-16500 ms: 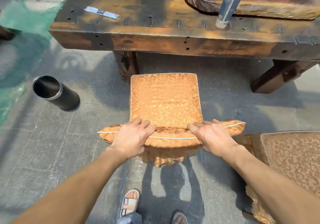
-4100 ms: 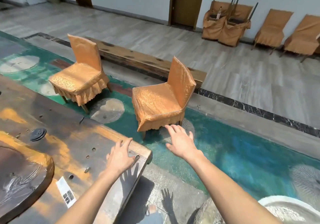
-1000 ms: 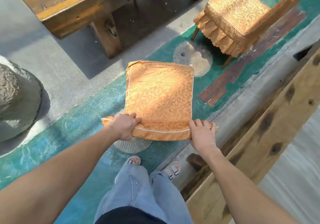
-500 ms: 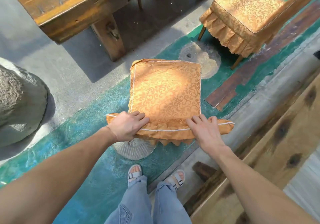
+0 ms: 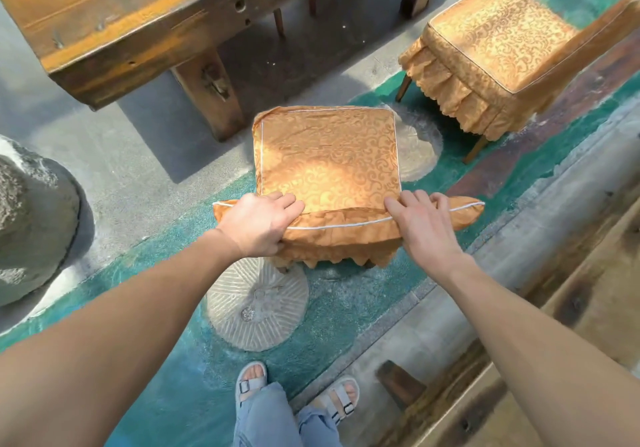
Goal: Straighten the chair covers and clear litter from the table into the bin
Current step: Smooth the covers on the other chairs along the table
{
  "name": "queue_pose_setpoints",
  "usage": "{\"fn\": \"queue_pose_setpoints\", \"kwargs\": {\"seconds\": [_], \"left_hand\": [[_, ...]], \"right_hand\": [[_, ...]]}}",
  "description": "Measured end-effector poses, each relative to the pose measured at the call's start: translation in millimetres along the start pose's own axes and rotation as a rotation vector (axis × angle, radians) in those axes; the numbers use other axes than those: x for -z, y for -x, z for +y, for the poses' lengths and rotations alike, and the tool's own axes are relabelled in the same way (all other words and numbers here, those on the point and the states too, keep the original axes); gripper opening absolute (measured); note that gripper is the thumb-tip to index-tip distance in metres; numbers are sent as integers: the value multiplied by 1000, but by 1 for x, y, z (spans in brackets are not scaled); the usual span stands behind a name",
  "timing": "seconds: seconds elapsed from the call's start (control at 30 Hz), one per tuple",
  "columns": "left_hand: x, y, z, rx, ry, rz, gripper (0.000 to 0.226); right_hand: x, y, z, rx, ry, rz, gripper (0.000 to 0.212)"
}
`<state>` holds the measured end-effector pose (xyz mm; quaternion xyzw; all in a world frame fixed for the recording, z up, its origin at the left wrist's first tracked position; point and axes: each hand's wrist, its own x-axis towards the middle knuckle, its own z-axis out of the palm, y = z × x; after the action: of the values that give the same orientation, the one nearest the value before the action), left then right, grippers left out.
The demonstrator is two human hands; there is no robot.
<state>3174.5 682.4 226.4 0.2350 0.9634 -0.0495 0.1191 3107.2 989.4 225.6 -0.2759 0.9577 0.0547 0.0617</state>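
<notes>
I look straight down on a chair with an orange patterned cover (image 5: 329,156), white piping round its seat. My left hand (image 5: 258,225) grips the top of the covered backrest at its left end. At the right end of the same backrest top lies my right hand (image 5: 424,227), fingers closed over the fabric. The frilled hem hangs below the backrest. The heavy wooden table (image 5: 114,27) stands beyond the chair at the upper left; only its end shows, with no litter or bin in view.
A second orange-covered chair (image 5: 495,52) stands at the upper right. A grey boulder (image 5: 31,218) sits at the left. A round millstone (image 5: 256,303) is set in the teal floor under the chair. A long wooden bench (image 5: 561,325) runs along the right.
Both hands have stayed on the backrest top across the last second. The cover now sits lower over the backrest, with its frilled hem showing. The view has tilted a little further forward.
</notes>
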Motion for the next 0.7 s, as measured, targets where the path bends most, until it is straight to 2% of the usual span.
{"fn": "queue_pose_setpoints", "kwargs": {"seconds": [0.2, 0.43, 0.6, 0.7], "left_hand": [[11, -36, -46, 45, -2, 10, 60], [25, -98, -91, 140, 3, 38, 57], [30, -151, -122, 205, 3, 86, 56], [37, -185, -136, 294, 66, 90, 57]], "right_hand": [[5, -57, 6, 25, -34, 5, 58], [15, -148, 47, 115, -26, -27, 63], [24, -224, 82, 166, 7, 8, 68], [30, -270, 106, 179, 14, 18, 60]]}}
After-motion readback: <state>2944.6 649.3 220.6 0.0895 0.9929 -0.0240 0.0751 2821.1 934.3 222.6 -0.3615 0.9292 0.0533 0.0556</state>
